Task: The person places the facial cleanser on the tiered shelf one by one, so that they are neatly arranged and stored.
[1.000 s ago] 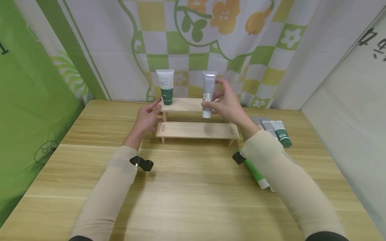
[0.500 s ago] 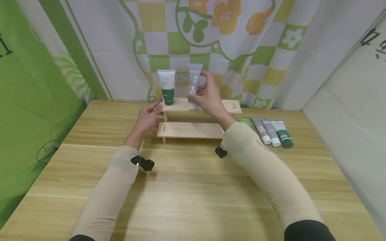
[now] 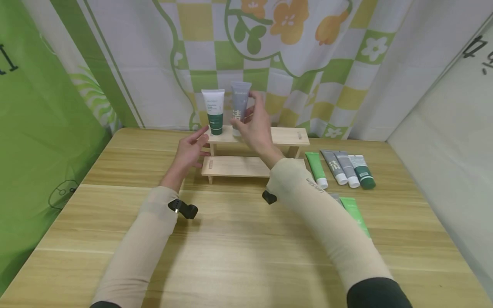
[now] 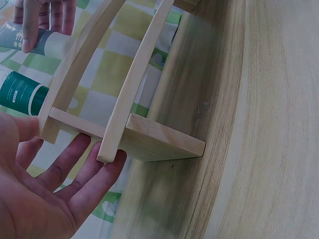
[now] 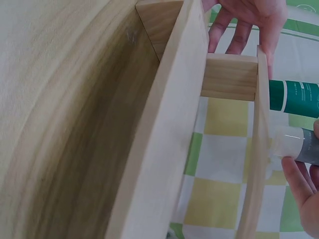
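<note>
A two-tier wooden display rack (image 3: 286, 136) stands toward the back of the table. My left hand (image 3: 187, 152) is at its left end, with extended fingers (image 4: 94, 186) touching the end of the shelves and the thumb by the upper shelf's corner. On the upper shelf's left part, a white and green squeeze tube (image 3: 214, 102) stands upright on its cap. My right hand (image 3: 256, 128) grips a grey squeeze tube (image 3: 240, 97) between thumb and fingers, just right of it. The grey tube is upright, its white cap (image 5: 288, 142) right at the upper shelf's surface.
Right of the rack lie a light green tube (image 3: 316, 167), two grey tubes (image 3: 334, 167) and a white and green tube (image 3: 362, 171). Another green tube (image 3: 354, 214) lies nearer, partly behind the right sleeve. A patterned curtain (image 3: 265, 60) hangs behind the table.
My right hand has carried the grey tube left and back, from in front of the upper shelf to beside the white and green tube. The left hand stays at the rack's end.
</note>
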Action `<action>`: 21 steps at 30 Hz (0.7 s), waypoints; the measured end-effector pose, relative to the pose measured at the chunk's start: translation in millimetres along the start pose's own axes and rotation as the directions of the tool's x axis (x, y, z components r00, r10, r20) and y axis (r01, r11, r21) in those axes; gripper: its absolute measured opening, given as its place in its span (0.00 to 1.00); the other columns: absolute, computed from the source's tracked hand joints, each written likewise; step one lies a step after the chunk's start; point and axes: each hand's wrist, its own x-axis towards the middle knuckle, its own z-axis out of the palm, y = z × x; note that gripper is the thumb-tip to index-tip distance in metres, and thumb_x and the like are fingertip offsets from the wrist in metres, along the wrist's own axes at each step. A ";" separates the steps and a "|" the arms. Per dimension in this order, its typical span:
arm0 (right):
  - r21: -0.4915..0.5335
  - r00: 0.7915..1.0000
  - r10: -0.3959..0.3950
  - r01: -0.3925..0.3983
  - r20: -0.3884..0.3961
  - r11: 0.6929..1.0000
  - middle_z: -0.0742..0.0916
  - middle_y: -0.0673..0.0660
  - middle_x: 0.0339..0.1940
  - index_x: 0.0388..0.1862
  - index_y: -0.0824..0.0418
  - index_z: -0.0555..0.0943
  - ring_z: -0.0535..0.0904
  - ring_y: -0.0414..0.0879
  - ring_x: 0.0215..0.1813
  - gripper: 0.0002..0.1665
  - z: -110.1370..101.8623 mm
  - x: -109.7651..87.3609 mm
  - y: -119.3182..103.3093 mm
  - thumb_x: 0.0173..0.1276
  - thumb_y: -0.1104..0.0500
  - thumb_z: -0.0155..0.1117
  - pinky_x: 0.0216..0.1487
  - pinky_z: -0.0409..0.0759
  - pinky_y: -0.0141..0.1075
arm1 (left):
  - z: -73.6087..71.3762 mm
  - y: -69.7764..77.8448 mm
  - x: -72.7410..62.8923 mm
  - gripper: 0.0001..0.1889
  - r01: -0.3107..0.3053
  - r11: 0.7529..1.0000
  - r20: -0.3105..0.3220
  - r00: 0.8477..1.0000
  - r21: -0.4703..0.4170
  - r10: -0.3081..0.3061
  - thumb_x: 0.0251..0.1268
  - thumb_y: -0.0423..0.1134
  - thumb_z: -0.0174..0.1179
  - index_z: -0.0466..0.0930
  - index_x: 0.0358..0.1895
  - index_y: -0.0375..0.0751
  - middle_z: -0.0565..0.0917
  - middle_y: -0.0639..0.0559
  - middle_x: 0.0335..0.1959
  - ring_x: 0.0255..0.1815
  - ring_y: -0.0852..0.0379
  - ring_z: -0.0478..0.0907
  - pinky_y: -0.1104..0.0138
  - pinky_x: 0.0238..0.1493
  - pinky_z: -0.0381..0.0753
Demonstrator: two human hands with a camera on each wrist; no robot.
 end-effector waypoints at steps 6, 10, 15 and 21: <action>-0.020 0.998 -0.052 0.051 -0.031 0.998 0.82 0.57 0.42 0.74 0.51 0.57 0.81 0.48 0.42 0.49 6.8 -0.8 6.2 0.62 0.60 0.77 0.42 0.81 0.34 | 0.3 0.3 -0.9 0.25 -0.003 1.000 0.002 1.000 0.004 0.003 0.78 0.56 0.51 0.66 0.75 0.69 0.79 0.40 0.62 0.54 0.40 0.82 0.40 0.47 0.82; -0.031 0.997 -0.064 0.063 -0.042 0.998 0.81 0.56 0.41 0.74 0.52 0.57 0.80 0.46 0.42 0.49 10.8 -1.6 9.5 0.62 0.61 0.76 0.43 0.80 0.33 | 0.5 0.5 -1.5 0.25 -0.004 1.000 0.006 1.000 0.006 0.004 0.78 0.55 0.51 0.65 0.75 0.68 0.78 0.39 0.63 0.55 0.39 0.81 0.39 0.47 0.81; -0.050 0.996 -0.075 0.072 -0.046 0.996 0.80 0.55 0.42 0.74 0.52 0.56 0.78 0.45 0.43 0.49 14.5 -1.7 10.4 0.63 0.62 0.75 0.44 0.79 0.34 | 0.5 1.1 -2.1 0.25 -0.009 1.000 0.006 1.000 0.004 0.009 0.78 0.55 0.51 0.65 0.75 0.67 0.78 0.39 0.63 0.56 0.37 0.81 0.38 0.48 0.80; -0.099 0.995 -0.088 0.084 -0.044 0.992 0.79 0.55 0.42 0.74 0.52 0.56 0.77 0.45 0.44 0.47 18.2 -0.3 11.3 0.64 0.60 0.74 0.45 0.77 0.34 | 0.3 0.8 -1.6 0.24 -0.003 1.000 -0.001 1.000 -0.011 0.003 0.77 0.56 0.52 0.67 0.74 0.70 0.78 0.38 0.62 0.56 0.37 0.81 0.38 0.47 0.81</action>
